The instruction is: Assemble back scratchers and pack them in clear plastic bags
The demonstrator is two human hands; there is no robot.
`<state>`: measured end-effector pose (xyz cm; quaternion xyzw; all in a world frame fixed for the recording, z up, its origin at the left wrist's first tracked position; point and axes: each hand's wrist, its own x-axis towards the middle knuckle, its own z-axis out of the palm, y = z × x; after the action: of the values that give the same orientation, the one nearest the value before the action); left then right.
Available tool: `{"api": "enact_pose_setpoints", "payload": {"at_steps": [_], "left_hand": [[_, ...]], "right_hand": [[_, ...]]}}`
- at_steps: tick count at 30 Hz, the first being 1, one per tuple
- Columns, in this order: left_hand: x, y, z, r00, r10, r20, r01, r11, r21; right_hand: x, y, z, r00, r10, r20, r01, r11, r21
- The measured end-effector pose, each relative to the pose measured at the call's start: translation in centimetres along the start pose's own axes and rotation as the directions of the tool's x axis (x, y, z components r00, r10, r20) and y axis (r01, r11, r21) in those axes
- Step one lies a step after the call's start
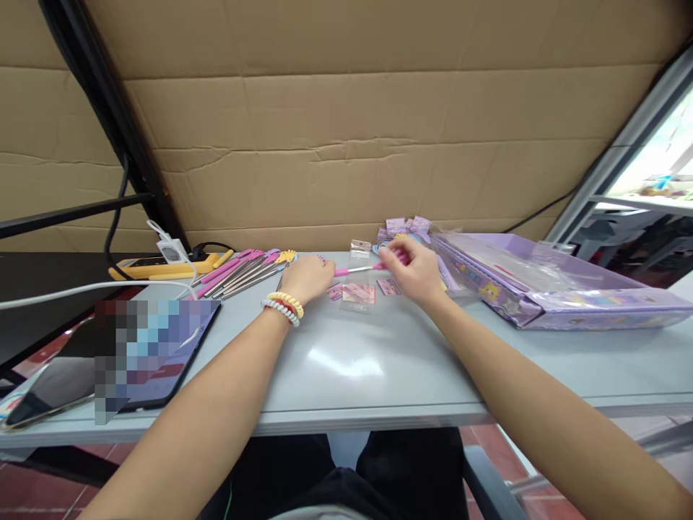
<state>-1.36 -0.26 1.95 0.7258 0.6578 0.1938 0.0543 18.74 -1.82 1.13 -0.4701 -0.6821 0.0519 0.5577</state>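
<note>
A pink telescopic back scratcher (pixel 357 270) with a short silver section stretches between my two hands, just above the table. My left hand (pixel 310 279), with several coiled bands at the wrist, is closed around its left end. The fingers of my right hand (pixel 416 269) are curled round the pink right end. Below it lie small pink printed cards (pixel 359 293) and clear plastic wrappers (pixel 360 248). More back scratchers (pixel 252 271), with silver rods and pink, purple and yellow claw-shaped heads, are fanned out left of my left hand.
An open purple box (pixel 590 318) with clear plastic in it stands at the right. Small purple packets (pixel 403 226) are piled by the cardboard wall (pixel 346 173). At the left are a tablet (pixel 178 354), a phone (pixel 51 383), a yellow device (pixel 146 267) and a white cable (pixel 81 290).
</note>
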Motion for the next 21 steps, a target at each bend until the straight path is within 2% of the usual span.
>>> {"api": "enact_pose_setpoints", "payload": {"at_steps": [1,2,3,4,5,7,8,10,12,15,17,19,21], "left_hand": [[0.1,-0.1,0.2,1.000,-0.007,-0.007,0.006,0.996,-0.087],[0.2,-0.2,0.3,1.000,-0.008,-0.011,0.005,0.983,-0.182],[0.1,-0.1,0.4,1.000,0.001,-0.008,-0.003,0.961,-0.276],[0.0,0.2,0.5,1.000,0.018,0.003,-0.016,0.932,-0.361],[-0.3,0.5,0.6,0.999,0.042,0.023,-0.028,0.901,-0.433],[-0.9,1.4,0.8,0.991,0.108,0.081,-0.048,0.841,-0.538],[-1.2,1.9,0.8,0.984,0.144,0.107,-0.057,0.816,-0.575],[-1.8,2.7,0.8,0.968,0.213,0.135,-0.081,0.771,-0.631],[-2.2,3.2,0.8,0.956,0.258,0.144,-0.100,0.740,-0.665],[-2.3,3.0,0.8,0.948,0.302,0.099,-0.172,0.750,-0.638],[-2.2,2.4,0.8,0.924,0.382,0.025,-0.308,0.782,-0.542],[-2.1,1.6,0.8,0.861,0.507,-0.018,-0.472,0.787,-0.398],[-2.0,0.8,1.0,0.794,0.608,0.015,-0.581,0.765,-0.278]], "right_hand": [[0.2,0.3,0.0,0.994,0.035,-0.101,-0.028,0.997,0.076],[0.4,0.6,-0.1,0.985,0.077,-0.154,-0.055,0.988,0.144],[0.5,0.7,-0.1,0.983,0.117,-0.143,-0.087,0.976,0.202],[0.5,0.7,-0.1,0.987,0.145,-0.074,-0.123,0.962,0.245],[0.5,0.7,0.0,0.987,0.153,0.045,-0.159,0.948,0.277],[0.2,0.3,0.3,0.940,0.125,0.316,-0.226,0.925,0.305],[0.1,0.1,0.4,0.907,0.111,0.406,-0.253,0.915,0.314],[-0.3,-0.1,0.8,0.878,0.112,0.466,-0.300,0.886,0.353],[-0.4,-0.1,1.1,0.881,0.142,0.452,-0.346,0.844,0.410],[-0.1,0.3,1.1,0.892,0.185,0.412,-0.391,0.772,0.501],[0.4,0.6,0.7,0.906,0.228,0.358,-0.404,0.718,0.566],[0.9,0.7,-0.1,0.904,0.280,0.323,-0.424,0.678,0.600],[1.3,0.9,-0.9,0.874,0.325,0.361,-0.481,0.685,0.547]]}}
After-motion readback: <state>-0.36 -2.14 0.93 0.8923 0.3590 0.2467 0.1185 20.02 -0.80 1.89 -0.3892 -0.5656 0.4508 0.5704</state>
